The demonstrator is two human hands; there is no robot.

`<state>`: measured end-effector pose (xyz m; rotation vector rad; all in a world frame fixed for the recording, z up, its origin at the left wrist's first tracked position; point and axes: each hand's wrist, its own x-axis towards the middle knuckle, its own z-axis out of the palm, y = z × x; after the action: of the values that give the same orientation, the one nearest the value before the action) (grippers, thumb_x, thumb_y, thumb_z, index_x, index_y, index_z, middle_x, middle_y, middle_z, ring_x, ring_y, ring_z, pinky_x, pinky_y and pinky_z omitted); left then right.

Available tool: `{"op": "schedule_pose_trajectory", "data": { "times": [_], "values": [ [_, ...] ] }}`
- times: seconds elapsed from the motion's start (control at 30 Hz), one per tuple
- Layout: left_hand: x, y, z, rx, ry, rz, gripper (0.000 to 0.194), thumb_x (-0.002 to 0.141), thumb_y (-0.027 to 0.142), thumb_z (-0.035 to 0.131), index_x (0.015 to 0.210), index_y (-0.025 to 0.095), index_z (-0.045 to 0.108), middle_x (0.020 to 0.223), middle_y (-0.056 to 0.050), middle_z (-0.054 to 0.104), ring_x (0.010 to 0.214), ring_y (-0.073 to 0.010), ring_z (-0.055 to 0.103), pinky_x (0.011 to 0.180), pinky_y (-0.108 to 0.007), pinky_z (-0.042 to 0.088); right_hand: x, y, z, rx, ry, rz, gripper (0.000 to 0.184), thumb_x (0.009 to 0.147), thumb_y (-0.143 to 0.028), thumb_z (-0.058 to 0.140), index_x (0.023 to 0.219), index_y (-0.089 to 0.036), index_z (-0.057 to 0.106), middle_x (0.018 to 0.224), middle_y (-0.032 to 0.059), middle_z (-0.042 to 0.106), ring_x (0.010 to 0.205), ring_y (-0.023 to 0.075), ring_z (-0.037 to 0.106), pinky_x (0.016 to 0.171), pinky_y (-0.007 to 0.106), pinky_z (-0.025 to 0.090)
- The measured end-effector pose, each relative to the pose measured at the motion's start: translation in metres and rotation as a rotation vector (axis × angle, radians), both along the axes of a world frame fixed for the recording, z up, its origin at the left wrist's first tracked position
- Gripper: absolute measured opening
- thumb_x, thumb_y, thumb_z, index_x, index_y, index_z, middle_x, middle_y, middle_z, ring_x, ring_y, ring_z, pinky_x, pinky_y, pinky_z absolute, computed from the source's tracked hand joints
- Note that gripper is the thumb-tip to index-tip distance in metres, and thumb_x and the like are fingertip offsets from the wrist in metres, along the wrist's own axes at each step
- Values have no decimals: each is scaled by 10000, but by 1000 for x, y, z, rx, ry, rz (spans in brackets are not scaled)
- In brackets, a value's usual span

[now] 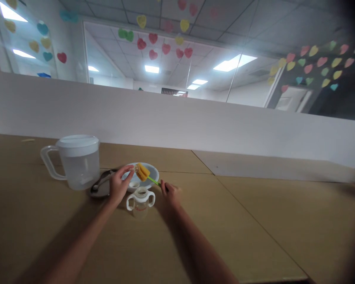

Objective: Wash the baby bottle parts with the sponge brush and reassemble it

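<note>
Between the fingertips of my left hand [118,184] is a small clear piece [133,169] that looks like a bottle nipple. My right hand [170,193] is closed on the green handle of a bottle brush [143,172], whose yellow sponge head meets the clear piece. Both are held over a white bowl [154,173]. A clear baby bottle [141,201] with two white handles stands upright and uncapped in front of the bowl. A small white ring-like part [134,184] shows at the bowl's near side; whether it lies inside is hard to tell.
A lidded clear pitcher [82,163] containing liquid stands at the left. Beside it, partly behind my left hand, lies a dark-rimmed tray-like item [100,190]. The brown table [254,221] meets a white wall [177,122] with glass above.
</note>
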<state>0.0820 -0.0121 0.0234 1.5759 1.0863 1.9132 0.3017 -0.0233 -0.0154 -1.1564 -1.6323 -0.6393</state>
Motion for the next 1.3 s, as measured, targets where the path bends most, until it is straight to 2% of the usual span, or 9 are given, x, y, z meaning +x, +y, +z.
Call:
{"op": "schedule_pose_trajectory", "data": {
  "times": [0.17, 0.5, 0.67, 0.9, 1.3],
  "values": [
    [-3, 2, -3, 20, 90, 18, 315, 752, 427, 647, 921, 163, 674, 933, -94, 719, 884, -222, 674, 809, -352, 528, 2, -2, 4, 74, -19, 33, 626, 992, -385, 344, 429, -157, 498, 374, -24, 427, 343, 37, 325, 422, 205, 200],
    [-5, 2, -2, -15, 104, 80, 300, 720, 456, 654, 810, 170, 664, 807, -69, 720, 741, -200, 666, 723, -321, 517, 1, -5, 6, 66, -15, 38, 597, 982, -362, 382, 434, -162, 506, 379, -14, 452, 349, 48, 337, 422, 220, 199],
    [-4, 4, -6, -42, 98, 95, 318, 702, 479, 655, 776, 170, 662, 766, -66, 722, 718, -205, 668, 709, -323, 515, 1, -7, 8, 111, -29, 27, 604, 984, -356, 385, 427, -156, 504, 374, -18, 457, 347, 40, 331, 423, 215, 202],
    [-3, 0, -3, -64, 113, 101, 355, 725, 521, 620, 698, 168, 650, 695, -59, 707, 665, -195, 655, 650, -298, 492, 2, -7, 7, 34, -51, -2, 636, 992, -370, 333, 417, -160, 506, 379, -12, 448, 358, 50, 326, 433, 227, 204],
    [-9, -2, -4, -85, 277, 205, 517, 794, 601, 512, 476, 193, 503, 441, 5, 516, 446, -131, 467, 492, -252, 344, 3, -6, 6, 50, -90, 0, 626, 984, -348, 355, 407, -157, 508, 376, -7, 472, 355, 47, 353, 441, 221, 205]
  ]
}}
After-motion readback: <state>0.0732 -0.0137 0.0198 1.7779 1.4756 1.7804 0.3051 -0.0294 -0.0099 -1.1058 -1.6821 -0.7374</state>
